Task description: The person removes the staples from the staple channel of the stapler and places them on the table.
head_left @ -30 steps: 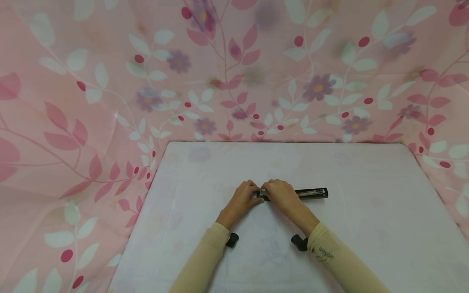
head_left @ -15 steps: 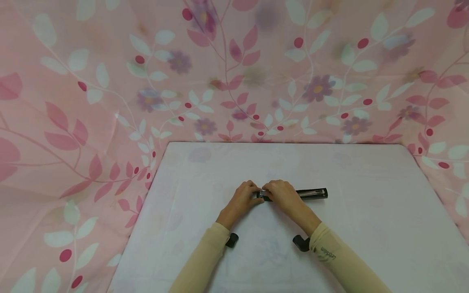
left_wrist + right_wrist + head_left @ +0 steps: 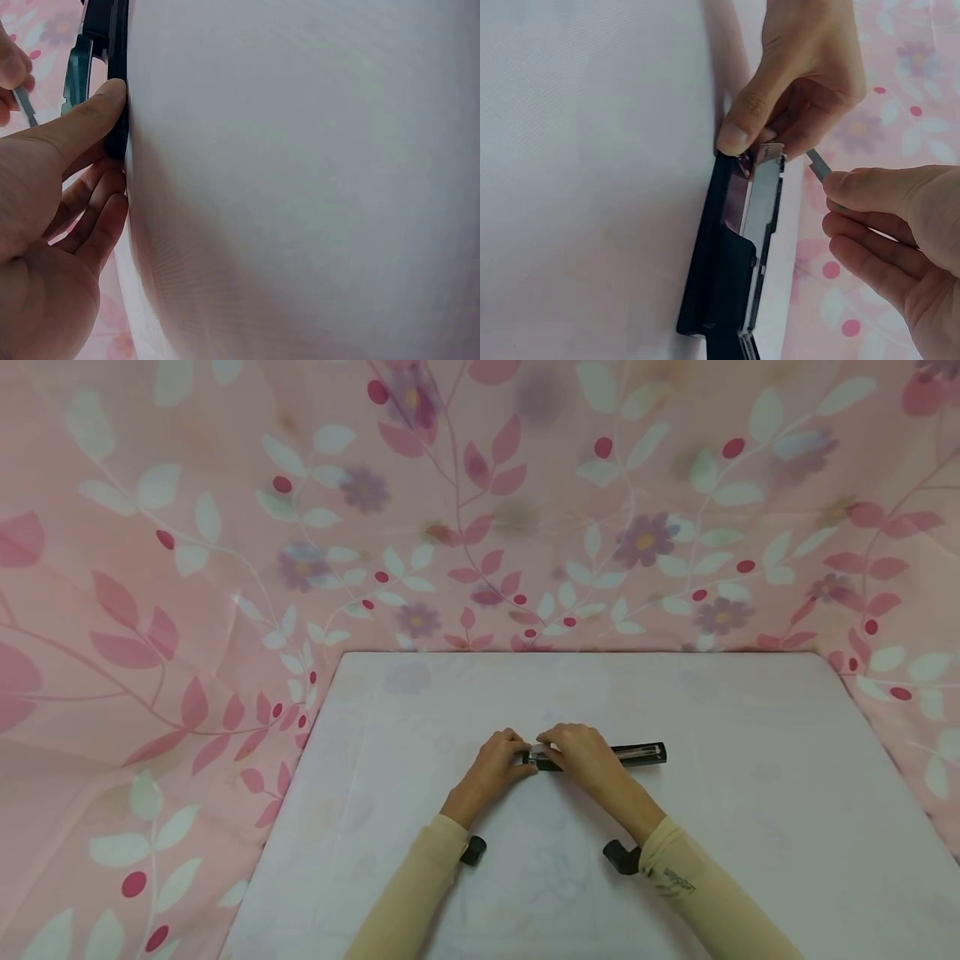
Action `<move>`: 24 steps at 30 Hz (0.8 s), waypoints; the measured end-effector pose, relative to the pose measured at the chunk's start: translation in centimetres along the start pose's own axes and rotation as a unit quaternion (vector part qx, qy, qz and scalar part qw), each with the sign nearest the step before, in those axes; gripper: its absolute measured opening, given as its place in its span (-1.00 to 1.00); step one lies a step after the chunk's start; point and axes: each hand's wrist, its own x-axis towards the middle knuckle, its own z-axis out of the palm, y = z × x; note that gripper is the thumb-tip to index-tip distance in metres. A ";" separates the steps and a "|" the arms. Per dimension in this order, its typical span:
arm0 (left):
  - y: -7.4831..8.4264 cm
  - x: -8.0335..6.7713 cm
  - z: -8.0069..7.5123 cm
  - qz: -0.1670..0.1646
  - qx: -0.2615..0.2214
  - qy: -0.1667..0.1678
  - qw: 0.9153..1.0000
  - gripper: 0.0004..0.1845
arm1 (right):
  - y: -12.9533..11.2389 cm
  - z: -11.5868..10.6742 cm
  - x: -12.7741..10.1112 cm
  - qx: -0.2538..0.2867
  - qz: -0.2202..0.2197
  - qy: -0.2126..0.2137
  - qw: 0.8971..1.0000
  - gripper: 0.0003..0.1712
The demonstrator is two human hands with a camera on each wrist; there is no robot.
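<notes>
Flat white tabletop (image 3: 750,793), matte, taking up the lower middle of the head view. Behind and to both sides, draped pink cloth (image 3: 187,568) printed with leaves, berries and purple flowers.

Black stapler (image 3: 626,754) lying opened out on the tabletop near the middle. Long axis left to right in the head view, roughly parallel to the table's far edge. One end under the hands, the other end pointing toward the person's right. In the right wrist view, black stapler (image 3: 727,277) seen with its metal staple channel (image 3: 761,202) exposed and facing up.

Left hand (image 3: 491,770) at the stapler's left end: thumb (image 3: 90,120) pressed flat against the black edge, other fingers curled behind it, so bracing that end rather than wrapped round it. Same hand (image 3: 795,82) seen from the right wrist, thumb tip on the corner of the channel.

Right hand (image 3: 585,758) just beside the left, over the same end. Fingers (image 3: 877,195) pinched on a thin grey strip (image 3: 817,163), probably a row of staples; too small to confirm. Strip tip near the channel's open end, apart from it.
</notes>
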 end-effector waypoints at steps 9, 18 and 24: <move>-0.1 0.2 0.0 -0.002 0.004 -0.002 1.000 -0.62 | 0.0 -1.5 -1.1 0.020 0.025 0.006 0.999 -0.80; -0.1 0.2 0.1 -0.008 0.009 -0.009 1.000 -0.61 | 1.1 -1.5 -3.9 0.017 0.013 0.044 0.999 -0.83; 0.0 0.2 0.1 -0.004 0.009 -0.003 1.000 -0.62 | 2.0 -0.9 -5.7 0.009 0.017 0.057 0.998 -0.78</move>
